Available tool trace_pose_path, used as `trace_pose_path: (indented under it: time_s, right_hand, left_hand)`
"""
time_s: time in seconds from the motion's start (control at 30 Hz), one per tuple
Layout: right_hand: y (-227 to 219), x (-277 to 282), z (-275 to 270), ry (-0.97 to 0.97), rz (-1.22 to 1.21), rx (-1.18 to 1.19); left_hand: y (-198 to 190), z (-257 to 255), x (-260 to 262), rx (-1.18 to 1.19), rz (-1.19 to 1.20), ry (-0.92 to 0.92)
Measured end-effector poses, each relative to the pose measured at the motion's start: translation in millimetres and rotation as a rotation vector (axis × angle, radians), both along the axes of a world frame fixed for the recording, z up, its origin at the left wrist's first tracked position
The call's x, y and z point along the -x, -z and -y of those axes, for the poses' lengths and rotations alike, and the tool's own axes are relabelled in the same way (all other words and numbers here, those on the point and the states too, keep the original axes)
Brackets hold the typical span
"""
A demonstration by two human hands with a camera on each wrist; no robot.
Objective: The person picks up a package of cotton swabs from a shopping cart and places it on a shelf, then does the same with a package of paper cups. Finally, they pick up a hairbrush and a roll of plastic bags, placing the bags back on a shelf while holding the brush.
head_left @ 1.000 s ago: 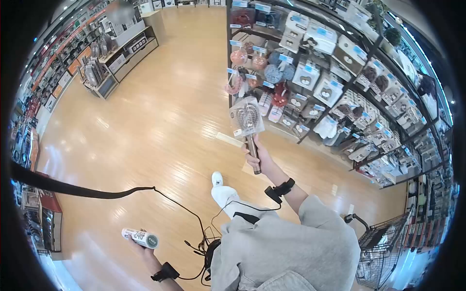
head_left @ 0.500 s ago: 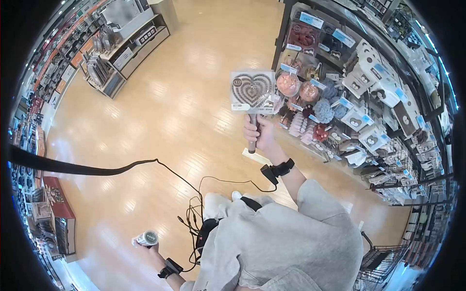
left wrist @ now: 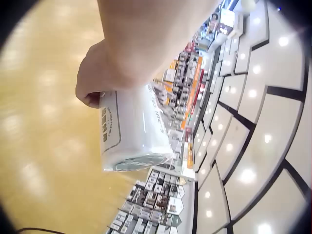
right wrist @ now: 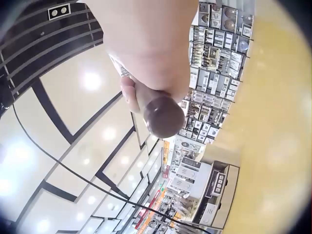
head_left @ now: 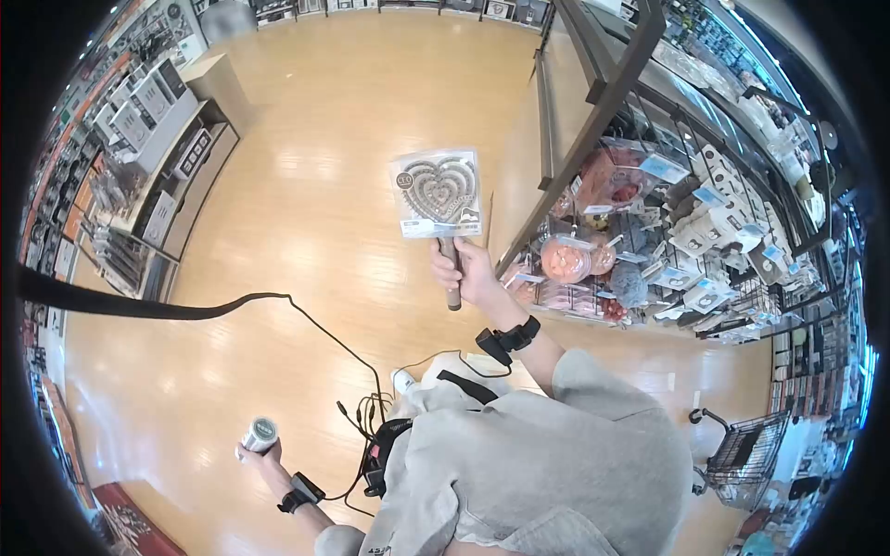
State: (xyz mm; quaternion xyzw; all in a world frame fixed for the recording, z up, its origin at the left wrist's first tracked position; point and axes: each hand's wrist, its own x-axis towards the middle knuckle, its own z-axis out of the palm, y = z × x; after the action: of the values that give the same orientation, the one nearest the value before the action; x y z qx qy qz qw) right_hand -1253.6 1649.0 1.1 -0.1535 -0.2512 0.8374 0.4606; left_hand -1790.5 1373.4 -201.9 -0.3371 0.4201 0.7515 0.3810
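In the head view my right hand (head_left: 471, 271) grips the brown handle of a hairbrush (head_left: 438, 193), held upright. Its head sits in a clear square package with a heart pattern on it. The right wrist view shows the rounded handle end (right wrist: 165, 118) sticking out below the curled fingers (right wrist: 128, 92). Low on the left, my left hand (head_left: 265, 460) holds a white cylindrical canister (head_left: 262, 431) with a grey-green round end. Close up in the left wrist view, that canister (left wrist: 134, 129) has a shiny clear wrap and printed lettering; much of the hand's grip is hidden behind the wrist.
A dark-framed shelf rack (head_left: 677, 232) of packaged goods stands close on the right. Behind it to the lower right is a shopping cart (head_left: 746, 454). A display counter (head_left: 176, 185) stands at the left. Cables (head_left: 371, 417) hang at the waist over the wooden floor (head_left: 352, 120).
The hairbrush first turns its patterned face toward the head camera, then shifts left. The rack end comes nearer on the right. The canister tilts more upright in the left hand.
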Motion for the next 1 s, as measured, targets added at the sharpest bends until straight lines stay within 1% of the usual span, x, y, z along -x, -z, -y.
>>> trace_pose_path:
  time_s: [0.03,0.1,0.17,0.2,0.27,0.3,0.37,0.4,0.43,0.5,0.53,0.57,0.6,0.63,0.7,0.77,0.8,0.9,0.97,1.0]
  right_hand:
    - [-5.6,5.1,-18.4,0.028,-0.011,0.000]
    - [-21.2,11.8,-56.5,0.112,-0.014,-0.031]
    - [-15.0,12.9,-94.2,0.151,0.016,-0.045]
    - [-12.8,16.0,-114.3,0.181,0.053,-0.068]
    - [-5.3,20.3,-158.0,0.267,0.174,-0.111]
    - [0.5,21.0,-183.6,0.286,0.165,-0.107]
    - [13.8,23.3,-231.7,0.371,0.180,-0.125]
    - [19.5,21.8,-253.1,0.380,0.171,-0.113]
    - [23.2,19.6,-277.4,0.405,0.142,-0.128]
    - [20.6,21.2,-339.7,0.456,0.065,-0.187]
    - [18.0,22.4,-365.7,0.476,0.047,-0.102]
    - [17.0,25.1,-396.1,0.484,0.025,-0.101]
    - [17.0,26.6,-422.6,0.508,0.035,-0.142]
    - [13.9,24.8,-448.1,0.532,0.063,-0.194]
    - [10.3,29.1,-485.6,0.537,0.082,-0.167]
    - [0.1,25.8,-539.5,0.553,0.106,-0.192]
    - [-3.8,23.7,-559.4,0.557,0.125,-0.219]
    - [-2.4,14.8,-623.3,0.626,0.160,-0.191]
    - [0.2,7.7,-663.4,0.679,0.165,-0.178]
    - [6.9,3.1,-685.6,0.683,0.149,-0.175]
  left_hand:
    - [-8.6,-46.5,17.1,-0.051,-0.030,0.038]
    - [-35.0,-147.4,26.5,-0.085,-0.090,0.106]
    - [-59.1,-221.8,25.8,-0.139,-0.205,0.333]
    - [-59.2,-256.5,31.6,-0.139,-0.212,0.360]
    - [-52.0,-327.2,44.1,-0.158,-0.365,0.538]
    - [-42.8,-360.9,51.1,-0.158,-0.373,0.558]
    - [-35.0,-419.0,64.4,-0.090,-0.306,0.560]
    - [-35.8,-444.8,70.7,-0.075,-0.197,0.544]
    - [-36.8,-465.2,74.1,-0.067,-0.203,0.542]
    - [-40.4,-512.1,100.2,0.015,-0.220,0.493]
    - [-39.3,-539.0,119.4,-0.028,-0.132,0.379]
    - [-39.8,-556.7,148.0,-0.051,-0.049,0.274]
    - [-35.5,-577.6,175.4,-0.057,-0.135,0.211]
    - [-42.0,-604.5,185.0,-0.058,-0.135,0.222]
    - [-66.7,-629.4,196.1,-0.053,-0.499,0.322]
    - [-83.3,-680.8,203.0,-0.013,-0.370,0.176]
    - [-84.3,-703.6,208.2,-0.006,-0.363,0.185]
    - [-79.1,-782.5,211.0,0.058,-0.336,0.161]
    - [-66.6,-841.9,221.0,0.004,-0.272,0.120]
    - [-54.6,-878.1,228.9,-0.003,-0.193,0.118]
